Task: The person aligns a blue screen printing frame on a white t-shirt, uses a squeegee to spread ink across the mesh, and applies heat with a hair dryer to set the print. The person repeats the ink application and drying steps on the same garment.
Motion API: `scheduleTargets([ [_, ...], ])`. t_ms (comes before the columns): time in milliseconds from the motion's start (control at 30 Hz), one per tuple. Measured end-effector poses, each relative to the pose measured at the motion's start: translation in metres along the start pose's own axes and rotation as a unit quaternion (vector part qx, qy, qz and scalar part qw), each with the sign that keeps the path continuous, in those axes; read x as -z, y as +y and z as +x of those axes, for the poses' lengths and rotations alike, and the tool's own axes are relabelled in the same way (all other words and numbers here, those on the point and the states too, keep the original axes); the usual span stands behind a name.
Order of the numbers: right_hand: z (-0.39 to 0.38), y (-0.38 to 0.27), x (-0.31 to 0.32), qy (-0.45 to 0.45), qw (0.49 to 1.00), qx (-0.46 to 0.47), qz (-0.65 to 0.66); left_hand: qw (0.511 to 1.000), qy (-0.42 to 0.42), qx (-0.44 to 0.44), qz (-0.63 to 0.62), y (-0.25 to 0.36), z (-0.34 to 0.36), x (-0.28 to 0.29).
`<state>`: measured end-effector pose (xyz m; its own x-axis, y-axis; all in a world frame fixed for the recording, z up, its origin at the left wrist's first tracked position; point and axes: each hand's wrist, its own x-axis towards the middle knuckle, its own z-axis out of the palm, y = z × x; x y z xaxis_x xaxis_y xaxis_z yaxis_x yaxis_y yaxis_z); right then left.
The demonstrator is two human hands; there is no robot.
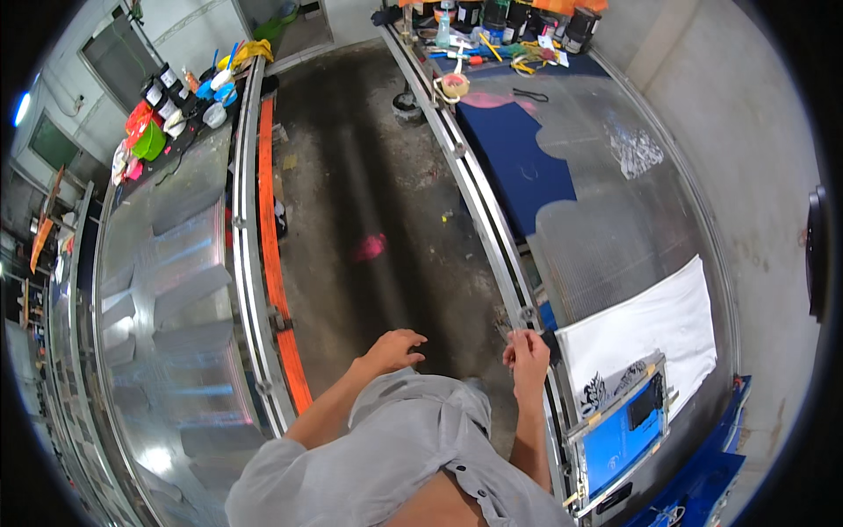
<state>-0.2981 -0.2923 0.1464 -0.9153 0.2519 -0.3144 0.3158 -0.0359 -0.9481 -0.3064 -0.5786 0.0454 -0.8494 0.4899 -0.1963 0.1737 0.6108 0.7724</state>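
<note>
My left hand point(397, 350) hangs over the aisle in front of me, its fingers loosely curved and the thumb apart, with nothing in it. Beside the metal rail point(498, 246) of the right table is my right hand point(529, 353), its fingers drawn together in a pinch; whether anything small is between them is hidden. Nearest to that hand lies a white cloth point(654, 321) with black printed figures. A screen-printing frame point(622, 435) with a blue mesh rests tilted across the cloth's near edge, a dark patch on its mesh.
Farther along the right table point(606, 255) lies a navy fabric piece point(518, 162), with a tape roll point(452, 85), tools and ink jars point(518, 22) behind it. Grey pieces point(193, 294) cover the left table, edged by an orange strip point(270, 220). A green bucket point(149, 140) stands at its far end.
</note>
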Motion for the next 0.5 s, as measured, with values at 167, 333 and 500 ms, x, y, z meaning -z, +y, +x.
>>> scheduleTargets([
  [167,0.113,-0.052,-0.072,-0.051,0.998,0.022,-0.021,0.983,0.138,0.084,-0.085,-0.052,0.011,0.086],
  [333,0.277,-0.09,-0.127,-0.081,0.995,0.037,-0.049,0.953,0.217,0.16,-0.136,-0.102,0.042,0.122],
  [500,0.513,-0.124,-0.203,-0.068,0.995,0.075,-0.026,0.894,0.231,0.301,-0.238,-0.177,0.093,0.148],
])
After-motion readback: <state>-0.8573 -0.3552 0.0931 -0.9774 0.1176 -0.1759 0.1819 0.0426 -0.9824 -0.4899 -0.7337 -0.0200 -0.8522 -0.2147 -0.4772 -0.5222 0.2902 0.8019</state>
